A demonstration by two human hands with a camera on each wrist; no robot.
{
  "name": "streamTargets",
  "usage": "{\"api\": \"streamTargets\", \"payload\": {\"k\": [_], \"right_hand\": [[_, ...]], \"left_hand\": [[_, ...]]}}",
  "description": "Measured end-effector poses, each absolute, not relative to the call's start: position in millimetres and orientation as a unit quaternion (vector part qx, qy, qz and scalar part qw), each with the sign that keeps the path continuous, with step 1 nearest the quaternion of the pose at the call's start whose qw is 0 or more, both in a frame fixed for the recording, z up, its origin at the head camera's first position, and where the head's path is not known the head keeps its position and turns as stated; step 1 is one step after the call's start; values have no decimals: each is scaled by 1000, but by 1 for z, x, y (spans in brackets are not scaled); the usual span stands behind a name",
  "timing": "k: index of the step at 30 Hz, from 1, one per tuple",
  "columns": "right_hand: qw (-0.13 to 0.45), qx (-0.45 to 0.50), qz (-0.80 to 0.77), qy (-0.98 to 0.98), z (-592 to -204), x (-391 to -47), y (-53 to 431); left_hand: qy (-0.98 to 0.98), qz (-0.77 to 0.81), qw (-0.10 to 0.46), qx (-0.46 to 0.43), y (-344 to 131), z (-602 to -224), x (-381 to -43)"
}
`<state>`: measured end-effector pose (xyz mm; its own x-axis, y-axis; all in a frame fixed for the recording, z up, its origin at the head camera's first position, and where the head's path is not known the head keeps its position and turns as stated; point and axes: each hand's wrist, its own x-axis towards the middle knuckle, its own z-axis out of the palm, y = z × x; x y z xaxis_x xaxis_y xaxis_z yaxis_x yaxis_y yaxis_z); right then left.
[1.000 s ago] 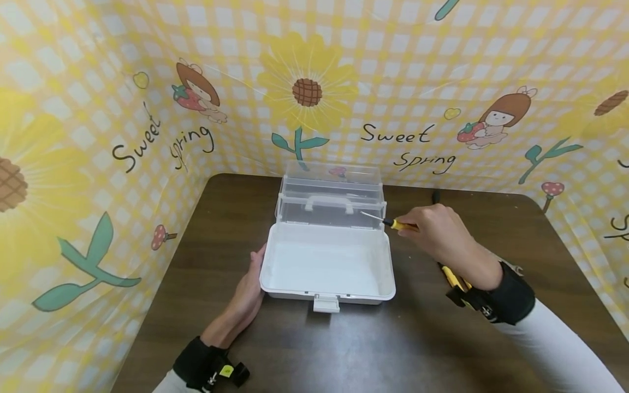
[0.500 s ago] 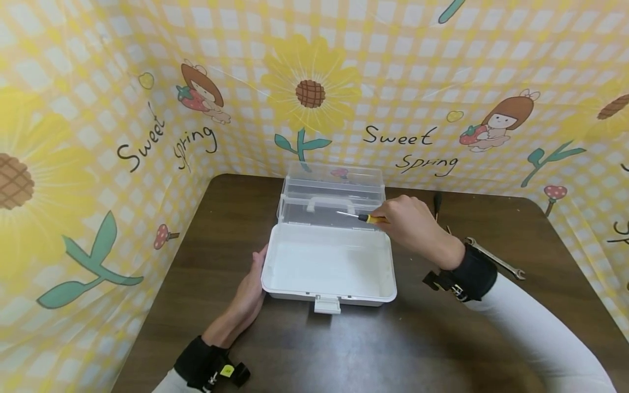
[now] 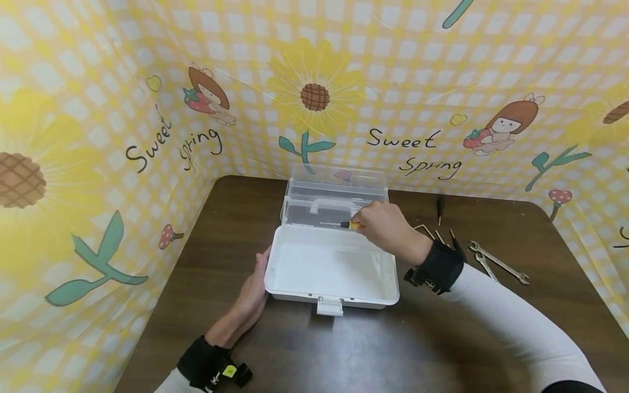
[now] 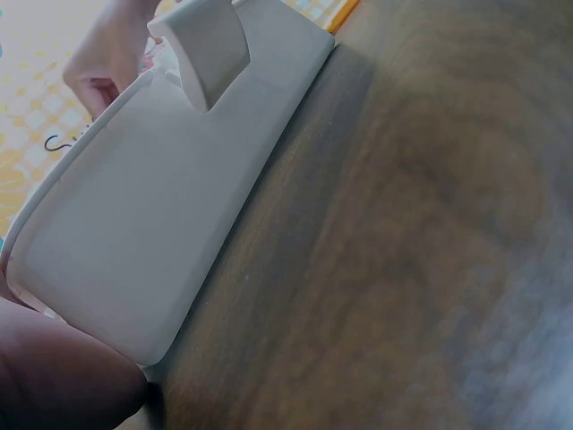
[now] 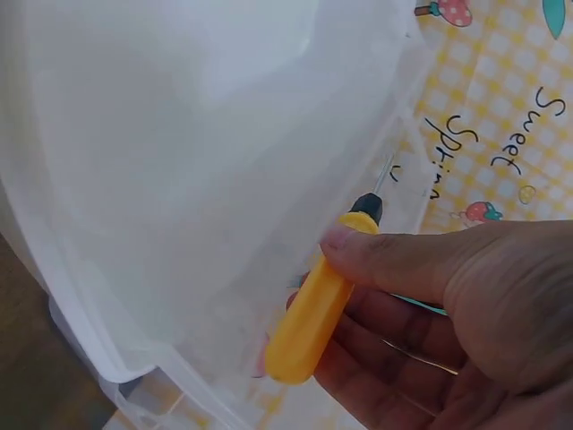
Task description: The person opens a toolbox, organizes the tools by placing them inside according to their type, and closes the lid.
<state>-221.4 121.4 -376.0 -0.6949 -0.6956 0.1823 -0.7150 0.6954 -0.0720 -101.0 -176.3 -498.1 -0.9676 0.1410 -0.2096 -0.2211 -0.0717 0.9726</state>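
Note:
An opened white plastic toolbox sits on the table, its clear lid tipped back behind it and its front latch hanging out. My left hand rests against the box's left side, fingers extended along the wall. Over the back right part of the box, my right hand pinches a screwdriver between thumb and fingers. The screwdriver has a yellow handle, a black collar and a thin metal shaft pointing left in the head view. In the left wrist view, the box's front wall fills much of the frame.
Right of the box lie a black-handled screwdriver, a bent hex key, a dark slim tool and metal wrenches. A yellow checked cloth hangs behind the dark wooden table.
My right hand has carried the screwdriver left, from beside the toolbox to over its back part. The tools on the right are more exposed. My left hand has stayed at the box.

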Motion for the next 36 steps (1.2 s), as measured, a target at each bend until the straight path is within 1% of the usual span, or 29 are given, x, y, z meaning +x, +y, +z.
{"api": "streamTargets", "payload": {"k": [9,19,26,29,33,36], "right_hand": [[97,386,43,-916,-390,-225,116],[112,389,56,-913,-401,-228,117],[131,389,47,-911,-401,-228,116],[129,387,45,-912,-400,-226,117],[120,378,49,-917,-394,-217,121],[125,367,60,-920,-384,-210,128]], "left_hand": [[677,725,126,-38,-175,-500,-102],[678,724,126,-35,-174,-499,-101],[676,727,117,-31,-175,-500,-101],[676,727,116,-28,-176,-500,-101],[675,728,116,-27,-176,-501,-102],[675,728,116,-27,-175,-500,-102]]}}
